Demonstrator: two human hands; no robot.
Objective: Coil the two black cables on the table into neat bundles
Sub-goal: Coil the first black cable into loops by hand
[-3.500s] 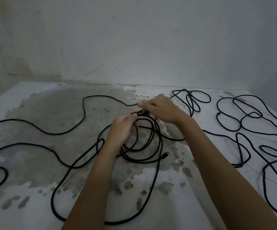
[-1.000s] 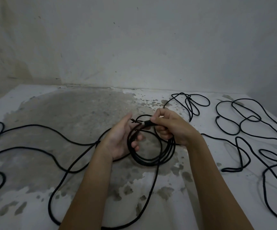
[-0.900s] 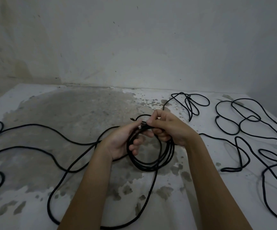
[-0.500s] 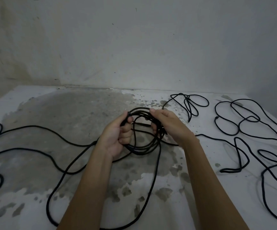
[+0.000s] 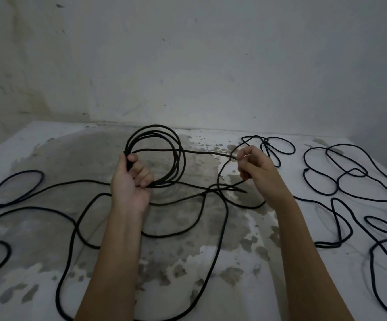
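Observation:
My left hand (image 5: 130, 179) grips a coil of several loops of black cable (image 5: 176, 156), held upright above the table's middle. From the coil a strand runs right to my right hand (image 5: 256, 172), which pinches it between thumb and fingers. The rest of this cable (image 5: 72, 230) trails in loose curves over the left and front of the table. A second black cable (image 5: 341, 179) lies uncoiled in tangled loops on the right side, apart from both hands.
The table (image 5: 246, 286) is white with a large worn grey patch in the middle. A stained wall (image 5: 188, 66) rises right behind its far edge. Loose cable loops reach the left and right table edges.
My hands have moved apart. The left hand lifted the coil up and to the left; the right hand let go of the coil and slid right along the strand.

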